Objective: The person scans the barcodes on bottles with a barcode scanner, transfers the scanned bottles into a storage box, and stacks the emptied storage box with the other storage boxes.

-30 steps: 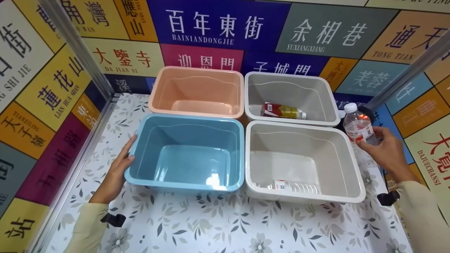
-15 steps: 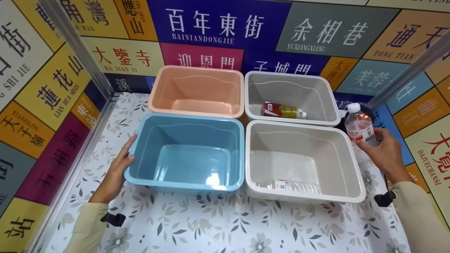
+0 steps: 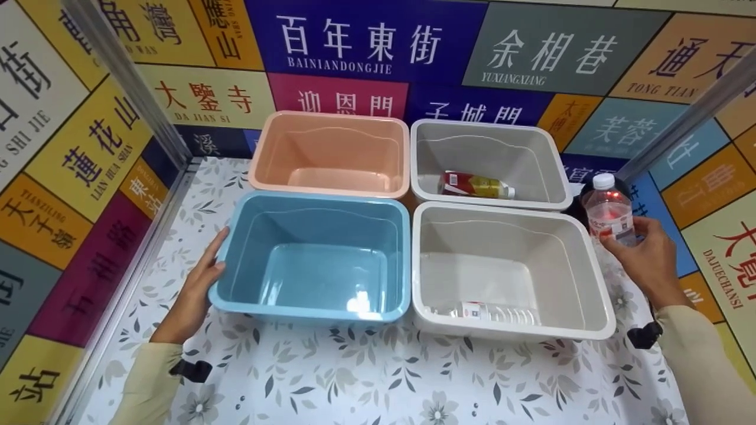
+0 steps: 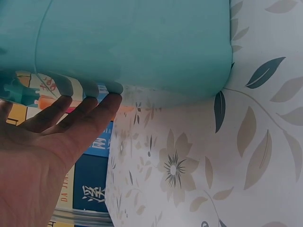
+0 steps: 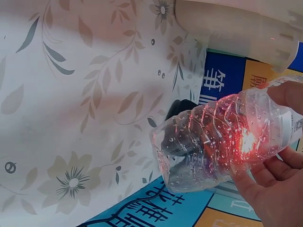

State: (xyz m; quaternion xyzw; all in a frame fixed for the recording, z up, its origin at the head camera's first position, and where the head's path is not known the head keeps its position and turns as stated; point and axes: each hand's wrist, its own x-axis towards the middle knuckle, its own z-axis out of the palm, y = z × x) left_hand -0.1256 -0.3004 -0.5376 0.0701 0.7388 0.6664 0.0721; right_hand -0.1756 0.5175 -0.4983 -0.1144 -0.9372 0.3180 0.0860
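Observation:
On the right, my right hand [image 3: 648, 260] holds a clear plastic bottle [image 3: 611, 213] with a white cap and a red-and-white label. The bottle stands nearly upright beside the front grey bin [image 3: 512, 333]. In the right wrist view, fingers and thumb go round the ribbed bottle [image 5: 203, 142], which has droplets inside and a red glow on it. My left hand [image 3: 190, 292] rests against the left side of the blue bin [image 3: 313, 314]. The left wrist view has its nearly straight fingers reaching up to the blue bin's wall [image 4: 142, 47].
An orange bin [image 3: 331, 124] and a rear grey bin [image 3: 490, 131] stand behind. A red-and-yellow bottle [image 3: 472, 185] lies in the rear grey bin. Another clear bottle [image 3: 496, 313] lies in the front one. A dark object, partly hidden, sits behind the held bottle. Printed walls [image 3: 366, 35] enclose the floral table [image 3: 354, 378].
My right hand has shifted the held bottle slightly to the right, away from the grey bins, and it stands a little more upright. The left hand has stayed on the blue bin.

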